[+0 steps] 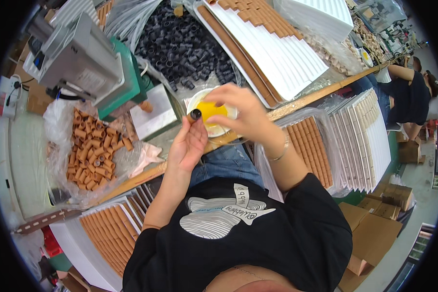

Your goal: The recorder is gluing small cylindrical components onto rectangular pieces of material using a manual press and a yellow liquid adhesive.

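Observation:
My left hand (189,146) pinches a short black tube piece (195,114) between thumb and fingertips, its round opening turned up. Just to the right my right hand (241,109) hangs over a white bowl (232,127) holding a bright yellow substance (210,111). The right fingers are somewhat blurred; thumb and forefinger are apart, and nothing shows between them. Behind the bowl lies a large heap of black tube pieces (185,46) like the one in my left hand.
A grey machine on a green base (126,63) stands at the left, with a bag of orange-brown tube pieces (95,151) before it. White ridged trays (292,58) carry brown tubes at the back right. More loaded trays (306,146) flank me; another person (409,92) is far right.

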Demonstrator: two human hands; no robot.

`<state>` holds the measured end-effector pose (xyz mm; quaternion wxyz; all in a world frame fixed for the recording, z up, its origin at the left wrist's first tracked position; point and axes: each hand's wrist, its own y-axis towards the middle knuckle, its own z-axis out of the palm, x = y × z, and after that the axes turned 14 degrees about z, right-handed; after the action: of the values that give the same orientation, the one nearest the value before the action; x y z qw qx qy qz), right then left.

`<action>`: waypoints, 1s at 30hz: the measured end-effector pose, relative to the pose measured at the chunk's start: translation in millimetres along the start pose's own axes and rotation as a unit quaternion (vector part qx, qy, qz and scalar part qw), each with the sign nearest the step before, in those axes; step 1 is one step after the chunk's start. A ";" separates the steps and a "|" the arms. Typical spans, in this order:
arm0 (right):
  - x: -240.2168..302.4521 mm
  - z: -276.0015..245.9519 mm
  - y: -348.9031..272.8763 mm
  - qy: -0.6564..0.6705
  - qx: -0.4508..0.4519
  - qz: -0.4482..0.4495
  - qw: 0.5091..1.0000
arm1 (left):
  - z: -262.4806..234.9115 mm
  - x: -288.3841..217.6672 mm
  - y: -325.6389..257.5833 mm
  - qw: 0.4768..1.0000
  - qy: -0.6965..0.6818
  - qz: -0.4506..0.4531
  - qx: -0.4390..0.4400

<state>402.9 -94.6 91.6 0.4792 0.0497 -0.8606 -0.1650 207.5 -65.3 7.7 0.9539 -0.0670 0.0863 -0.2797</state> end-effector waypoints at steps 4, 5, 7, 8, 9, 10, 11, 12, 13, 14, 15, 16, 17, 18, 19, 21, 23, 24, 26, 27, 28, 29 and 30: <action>-68.9 -81.5 74.4 -0.122 -0.215 0.151 0.957 | 8.2 -8.7 4.1 0.999 0.011 0.034 -0.034; -104.3 -96.7 100.9 -0.174 -0.228 0.180 0.941 | 8.3 -11.4 4.3 0.999 0.009 0.034 -0.038; -146.6 -106.7 139.6 -0.225 -0.236 0.204 0.923 | 2.8 -15.8 3.1 0.999 0.001 0.037 -0.040; -159.3 -104.1 154.4 -0.235 -0.231 0.249 0.911 | -0.2 -18.3 4.1 0.998 0.001 0.046 -0.041; -172.0 -103.3 164.9 -0.247 -0.226 0.296 0.895 | -2.6 -20.8 3.9 0.998 -0.011 0.044 -0.033; -185.6 -104.9 173.9 -0.245 -0.221 0.294 0.897 | -3.7 -23.6 3.0 0.998 -0.024 0.043 -0.026; -203.8 -105.7 180.4 -0.266 -0.203 0.291 0.896 | -2.2 -27.0 2.5 0.999 -0.020 0.042 -0.015; -216.0 -103.6 179.3 -0.286 -0.180 0.288 0.896 | 0.7 -30.6 0.7 0.999 -0.016 0.045 -0.008; -215.0 -102.9 176.6 -0.280 -0.192 0.278 0.899 | 3.1 -32.8 -2.4 0.998 -0.002 0.070 -0.009; -209.7 -109.9 175.2 -0.276 -0.206 0.268 0.900 | 1.0 -36.3 -2.7 0.996 0.011 0.088 -0.027; -212.1 -123.8 170.0 -0.261 -0.215 0.258 0.905 | 0.9 -38.9 -2.8 0.994 0.028 0.100 -0.023; -211.4 -139.1 161.2 -0.248 -0.232 0.254 0.906 | 2.6 -40.2 0.6 0.994 0.047 0.102 -0.015; -189.7 -136.0 151.0 -0.191 -0.246 0.213 0.926 | 3.7 -41.6 0.9 0.987 0.081 0.130 -0.047; -159.9 -132.2 132.4 -0.132 -0.259 0.170 0.942 | 1.9 -43.9 -2.2 0.985 0.079 0.141 -0.055; -129.8 -123.4 111.4 -0.113 -0.231 0.147 0.955 | 1.1 -44.5 -3.4 0.975 0.131 0.176 -0.043; -53.0 -72.4 69.3 -0.095 -0.144 0.126 0.977 | -1.0 -45.0 -15.0 0.939 0.230 0.254 -0.038; -0.3 -19.5 32.6 -0.067 -0.038 0.115 0.990 | 2.7 -45.3 -18.6 0.923 0.265 0.278 -0.039; 4.1 3.2 20.7 -0.024 0.023 0.092 0.995 | 5.0 -45.1 -20.0 0.903 0.303 0.301 -0.039; 12.2 41.7 8.7 -0.056 0.070 0.019 0.996 | 13.3 -45.3 -24.6 0.888 0.330 0.320 -0.030; 16.8 52.1 7.5 -0.054 0.072 0.018 0.996 | 14.6 -47.1 -26.7 0.868 0.360 0.341 -0.024; 20.9 60.8 6.3 -0.090 0.070 0.001 0.994 | 12.2 -52.4 -29.5 0.867 0.360 0.344 -0.027; 24.3 66.4 6.2 -0.125 0.067 -0.018 0.990 | 9.1 -61.1 -31.8 0.853 0.390 0.347 -0.011; 27.2 70.5 5.8 -0.123 0.070 -0.021 0.990 | 6.1 -69.7 -34.6 0.837 0.420 0.350 0.005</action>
<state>329.4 -79.1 81.3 0.3616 0.0809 -0.9211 -0.1194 132.9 -55.7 28.6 0.8603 0.0961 0.4955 0.0714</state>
